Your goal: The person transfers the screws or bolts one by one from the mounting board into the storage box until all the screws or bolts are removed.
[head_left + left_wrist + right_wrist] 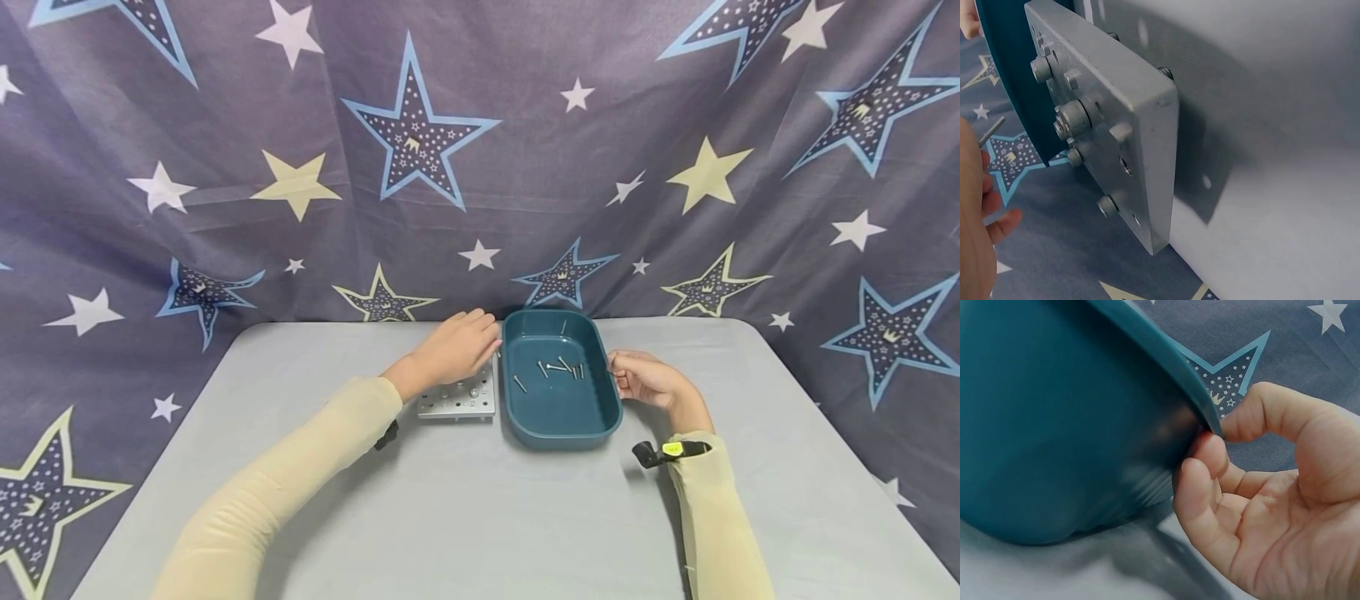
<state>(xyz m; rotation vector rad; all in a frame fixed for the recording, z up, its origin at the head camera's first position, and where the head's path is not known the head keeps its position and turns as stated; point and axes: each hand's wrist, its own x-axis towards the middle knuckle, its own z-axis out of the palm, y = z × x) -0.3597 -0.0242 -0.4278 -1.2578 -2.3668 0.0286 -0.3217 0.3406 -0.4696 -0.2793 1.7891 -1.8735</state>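
My left hand (461, 346) is above the metal plate (468, 402), at the left edge of the teal plastic bin (564, 425). It holds a thin metal screw (991, 132), whose shank sticks out past the fingers in the left wrist view. Several bolts, one of them a thick bolt (1072, 120), are set in the plate among bare holes. On the bin's right side my right hand (647, 379) pinches the rim (1200, 403) between thumb and curled fingers. Several loose screws (558, 367) lie on the bin's floor.
The plate and the bin stand side by side on a pale grey table (450, 517). A dark curtain with stars (525, 167) hangs right behind the table's back edge. Black wrist camera straps (667, 452) sit at the cuffs.
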